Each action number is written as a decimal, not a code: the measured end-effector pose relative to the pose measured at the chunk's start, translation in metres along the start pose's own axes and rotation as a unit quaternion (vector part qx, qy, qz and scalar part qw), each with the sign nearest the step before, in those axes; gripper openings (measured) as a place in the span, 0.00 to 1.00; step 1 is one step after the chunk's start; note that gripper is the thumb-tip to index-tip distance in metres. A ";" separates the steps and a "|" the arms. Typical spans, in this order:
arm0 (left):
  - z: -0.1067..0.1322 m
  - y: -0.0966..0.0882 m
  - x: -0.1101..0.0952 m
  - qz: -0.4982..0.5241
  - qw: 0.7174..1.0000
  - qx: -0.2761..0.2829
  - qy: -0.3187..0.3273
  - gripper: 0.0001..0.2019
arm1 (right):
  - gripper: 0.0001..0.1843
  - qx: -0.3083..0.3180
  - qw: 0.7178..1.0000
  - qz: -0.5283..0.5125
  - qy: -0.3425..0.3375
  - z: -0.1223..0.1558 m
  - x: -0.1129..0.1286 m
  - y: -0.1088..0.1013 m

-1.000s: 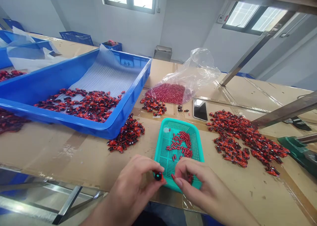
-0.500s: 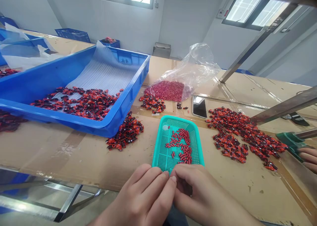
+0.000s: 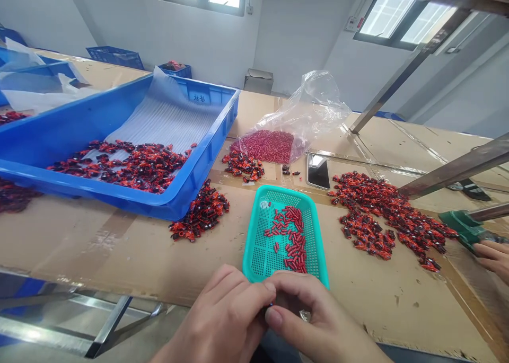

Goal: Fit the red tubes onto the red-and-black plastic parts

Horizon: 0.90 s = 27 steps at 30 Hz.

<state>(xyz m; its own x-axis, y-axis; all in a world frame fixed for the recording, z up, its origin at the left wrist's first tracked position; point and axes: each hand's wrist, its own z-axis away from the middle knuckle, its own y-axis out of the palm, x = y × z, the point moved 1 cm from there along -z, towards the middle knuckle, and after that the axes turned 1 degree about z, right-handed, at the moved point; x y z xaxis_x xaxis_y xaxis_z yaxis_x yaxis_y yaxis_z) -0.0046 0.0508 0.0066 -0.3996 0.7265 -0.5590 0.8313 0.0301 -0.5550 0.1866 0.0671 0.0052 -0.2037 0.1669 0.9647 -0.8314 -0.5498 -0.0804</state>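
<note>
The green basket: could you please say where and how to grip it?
Probably by the green basket's rim, from left and right at its long sides: it sits upright with those sides largely exposed, while the left hand and right hand crowd its near end. Keep it level; loose red pieces lie inside.

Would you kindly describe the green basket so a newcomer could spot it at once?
Find the biggest blue tray at the left. To its right, just beyond the left hand and right hand, sits the basket. Unlike the tray, it is small, bright green and full of holes, with loose red tubes inside.
</note>
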 end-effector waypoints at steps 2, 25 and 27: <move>-0.001 0.000 -0.004 -0.017 1.000 0.013 0.010 0.14 | 0.31 -0.001 1.000 0.012 -0.029 -0.004 -0.003 0.004; -0.001 0.000 -0.008 0.087 0.994 -0.015 -0.059 0.11 | 0.29 0.025 0.969 -0.240 -0.057 -0.004 -0.026 0.020; 0.003 0.004 -0.010 0.061 0.997 -0.004 -0.045 0.11 | 0.29 0.016 0.973 -0.219 -0.070 -0.003 -0.021 0.022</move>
<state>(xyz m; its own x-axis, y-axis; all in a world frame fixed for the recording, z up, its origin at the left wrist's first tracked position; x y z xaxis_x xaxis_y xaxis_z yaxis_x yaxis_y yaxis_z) 0.0010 0.0416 0.0076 -0.3288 0.6602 -0.6753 0.8786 -0.0484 -0.4751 0.1711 0.0536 -0.0177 0.2400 0.2790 0.9298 -0.8057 -0.4770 0.3511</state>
